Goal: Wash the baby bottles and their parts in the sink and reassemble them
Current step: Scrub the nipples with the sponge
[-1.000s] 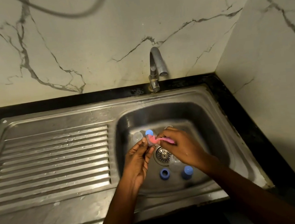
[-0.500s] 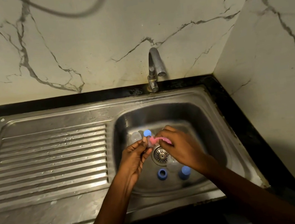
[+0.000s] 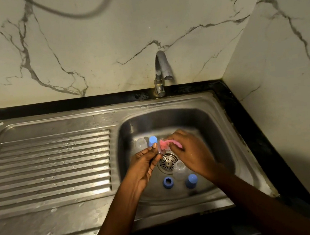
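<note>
1. I see both hands low in the sink [image 3: 213,122], just behind the drain [image 3: 168,161].
2. The left hand [image 3: 144,163] has curled fingers and pinches a small clear part [image 3: 159,151] at its tips; the part is too blurred to name.
3. The right hand [image 3: 192,151] is closed around a pink brush [image 3: 164,143], and the brush head touches this part.
4. At the back of the sink floor, a blue cap [image 3: 152,140] stands just beside a clear cup [image 3: 141,142].
5. Near the front lie a blue ring [image 3: 168,182], a second cap [image 3: 191,180] and, between them, a clear piece [image 3: 179,170].
6. The tap [image 3: 161,73] stands behind the sink.
</note>
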